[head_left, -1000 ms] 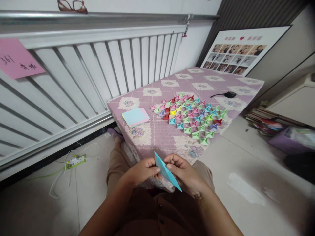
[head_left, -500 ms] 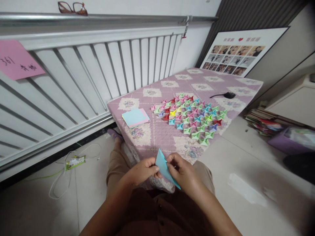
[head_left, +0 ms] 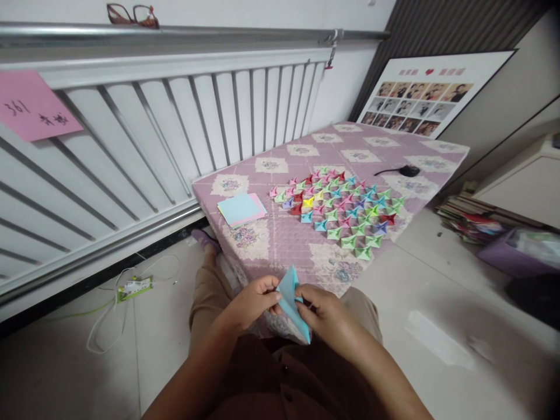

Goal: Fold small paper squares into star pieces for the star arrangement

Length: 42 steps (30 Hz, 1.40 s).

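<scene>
A: Where to find the folded blue paper [head_left: 291, 303]?
B: In the air by the near corner of the table [head_left: 280, 248], held between 2 hands.
A: Pointing which way?
B: Away from the brown shirt [head_left: 262, 379], 1 sharp tip toward the table, the other down toward the shirt; long axis slanting slightly right at the near end.
A: And the left hand [head_left: 252, 303]?
B: Hardly parted, pinching the paper's left side between thumb and fingers.
A: The right hand [head_left: 326, 312]?
B: Curled, gripping the right side near mid-length, thumb and fingertips close together.
A: Beyond?
B: Slanting rows of small folded paper pieces [head_left: 331, 216], many green, 1 bright yellow. Left of those, a stack of sheets [head_left: 240, 209], light blue uppermost.
A: Farther out?
B: White radiator [head_left: 258, 111], bearing a pink note [head_left: 39, 111] marked "361".
</scene>
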Each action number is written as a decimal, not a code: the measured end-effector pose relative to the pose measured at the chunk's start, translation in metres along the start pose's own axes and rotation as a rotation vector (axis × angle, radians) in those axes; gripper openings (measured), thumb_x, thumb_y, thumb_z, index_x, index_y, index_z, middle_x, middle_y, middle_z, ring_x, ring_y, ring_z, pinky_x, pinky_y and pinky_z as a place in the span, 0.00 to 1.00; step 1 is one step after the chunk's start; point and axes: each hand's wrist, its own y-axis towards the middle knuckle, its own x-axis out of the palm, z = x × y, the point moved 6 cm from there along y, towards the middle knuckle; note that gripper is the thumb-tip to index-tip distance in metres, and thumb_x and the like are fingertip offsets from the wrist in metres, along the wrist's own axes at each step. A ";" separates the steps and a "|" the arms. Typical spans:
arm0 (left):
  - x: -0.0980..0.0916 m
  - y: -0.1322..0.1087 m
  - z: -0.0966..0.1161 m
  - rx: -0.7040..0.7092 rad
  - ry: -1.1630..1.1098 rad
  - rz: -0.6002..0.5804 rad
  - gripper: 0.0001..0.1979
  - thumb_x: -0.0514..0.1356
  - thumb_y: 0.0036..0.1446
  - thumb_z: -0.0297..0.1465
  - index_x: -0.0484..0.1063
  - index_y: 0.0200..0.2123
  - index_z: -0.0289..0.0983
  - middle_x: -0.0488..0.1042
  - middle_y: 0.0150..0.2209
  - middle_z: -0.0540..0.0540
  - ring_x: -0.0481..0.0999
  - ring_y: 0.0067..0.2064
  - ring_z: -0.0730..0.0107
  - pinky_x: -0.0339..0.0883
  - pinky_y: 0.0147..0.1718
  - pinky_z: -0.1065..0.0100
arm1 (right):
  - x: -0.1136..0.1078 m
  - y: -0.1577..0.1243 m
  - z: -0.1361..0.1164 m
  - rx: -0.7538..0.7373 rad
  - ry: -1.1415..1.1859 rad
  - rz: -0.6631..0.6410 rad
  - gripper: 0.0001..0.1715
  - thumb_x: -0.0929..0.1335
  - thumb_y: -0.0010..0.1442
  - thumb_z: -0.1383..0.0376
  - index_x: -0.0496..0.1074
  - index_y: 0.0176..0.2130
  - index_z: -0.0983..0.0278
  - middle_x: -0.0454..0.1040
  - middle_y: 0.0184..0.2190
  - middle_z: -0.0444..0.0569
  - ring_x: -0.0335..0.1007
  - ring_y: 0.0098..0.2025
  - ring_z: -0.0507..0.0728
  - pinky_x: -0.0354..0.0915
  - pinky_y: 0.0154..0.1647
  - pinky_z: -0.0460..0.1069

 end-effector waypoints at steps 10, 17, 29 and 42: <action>0.003 0.001 0.004 0.086 0.194 0.094 0.18 0.55 0.54 0.25 0.64 0.50 0.36 0.72 0.38 0.47 0.71 0.38 0.71 0.65 0.40 0.67 | 0.003 0.000 0.009 0.041 0.005 0.022 0.08 0.62 0.58 0.67 0.68 0.29 0.61 0.70 0.25 0.43 0.65 0.30 0.52 0.59 0.30 0.45; 0.012 -0.016 0.030 0.456 0.964 0.234 0.29 0.52 0.56 0.21 0.57 0.61 0.42 0.60 0.59 0.40 0.60 0.59 0.57 0.53 0.58 0.54 | 0.007 0.001 0.011 0.027 -0.096 0.023 0.07 0.62 0.55 0.69 0.70 0.30 0.61 0.74 0.28 0.45 0.68 0.31 0.54 0.59 0.32 0.46; 0.022 -0.018 0.044 0.640 1.319 0.003 0.13 0.49 0.64 0.31 0.72 0.46 0.39 0.64 0.57 0.40 0.68 0.51 0.57 0.60 0.49 0.60 | 0.012 -0.001 0.014 0.062 -0.133 -0.073 0.08 0.63 0.53 0.72 0.70 0.28 0.62 0.75 0.26 0.46 0.69 0.28 0.54 0.58 0.29 0.46; 0.036 -0.014 0.037 0.719 1.714 -0.370 0.04 0.54 0.61 0.30 0.67 0.38 0.37 0.69 0.35 0.47 0.68 0.34 0.67 0.61 0.30 0.68 | 0.008 -0.001 0.012 0.109 -0.263 -0.141 0.11 0.62 0.55 0.71 0.72 0.31 0.64 0.77 0.30 0.48 0.70 0.32 0.53 0.57 0.32 0.45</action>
